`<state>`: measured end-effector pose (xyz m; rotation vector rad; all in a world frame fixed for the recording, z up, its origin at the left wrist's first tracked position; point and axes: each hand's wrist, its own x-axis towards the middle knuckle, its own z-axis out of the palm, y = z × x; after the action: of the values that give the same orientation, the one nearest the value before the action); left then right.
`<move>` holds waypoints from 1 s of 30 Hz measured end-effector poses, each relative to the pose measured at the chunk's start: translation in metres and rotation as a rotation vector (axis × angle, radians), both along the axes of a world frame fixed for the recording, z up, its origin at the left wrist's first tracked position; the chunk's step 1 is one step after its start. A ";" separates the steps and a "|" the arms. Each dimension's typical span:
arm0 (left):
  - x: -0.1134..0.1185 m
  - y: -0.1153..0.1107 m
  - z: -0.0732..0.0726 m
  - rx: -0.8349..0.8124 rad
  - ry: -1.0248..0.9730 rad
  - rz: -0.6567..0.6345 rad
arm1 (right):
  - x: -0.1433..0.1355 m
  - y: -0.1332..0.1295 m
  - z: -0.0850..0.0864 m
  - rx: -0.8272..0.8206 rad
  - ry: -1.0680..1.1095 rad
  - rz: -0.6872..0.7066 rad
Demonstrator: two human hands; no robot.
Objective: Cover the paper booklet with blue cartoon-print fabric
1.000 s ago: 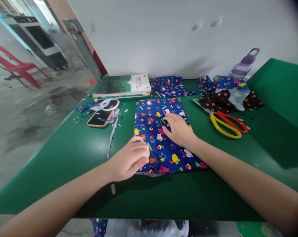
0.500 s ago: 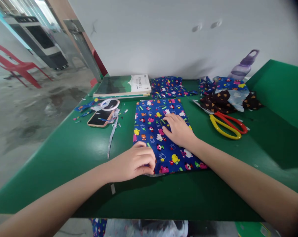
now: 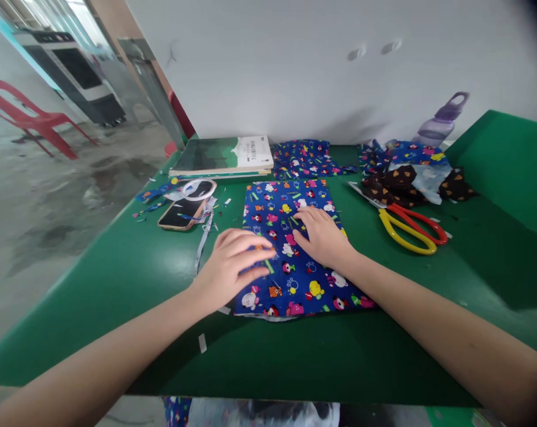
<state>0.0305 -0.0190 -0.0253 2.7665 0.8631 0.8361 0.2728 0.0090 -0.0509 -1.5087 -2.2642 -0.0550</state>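
A blue cloth [image 3: 295, 284] printed with small cartoon animals lies flat on the green table [image 3: 130, 284], its near edge showing a pale underside. My right hand [image 3: 324, 237] rests on the cloth's right half with fingers stretched out. Over the left edge of the cloth, my left hand [image 3: 237, 264] has its fingers apart and nothing in them; whether its fingertips touch the fabric I cannot tell. To the right lie scissors [image 3: 406, 228] with one yellow and one red handle.
Books [image 3: 223, 155] and a folded blue cloth [image 3: 301, 159] lie along the wall. At left are a phone [image 3: 179, 214], a roll of tape [image 3: 199, 190] and scraps. Brown fabric [image 3: 390, 185] is piled at right, before a purple bottle [image 3: 439, 124].
My left hand has come up and away from the cloth's near left corner, and its curled fingers have opened. The right hand stays in place on the cloth.
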 end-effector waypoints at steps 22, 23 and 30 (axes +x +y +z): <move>-0.048 0.040 0.006 0.104 -0.011 0.468 | 0.000 0.001 0.000 -0.027 0.003 0.001; -0.056 0.046 0.005 0.115 0.025 0.530 | 0.000 0.001 0.000 -0.029 0.009 -0.001; -0.051 0.047 -0.004 0.026 0.178 0.395 | -0.003 -0.005 0.006 0.041 0.053 -0.032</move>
<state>-0.0205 0.0277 -0.0295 2.7650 1.4738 0.6583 0.2697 0.0043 -0.0451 -1.5079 -2.1841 -0.0699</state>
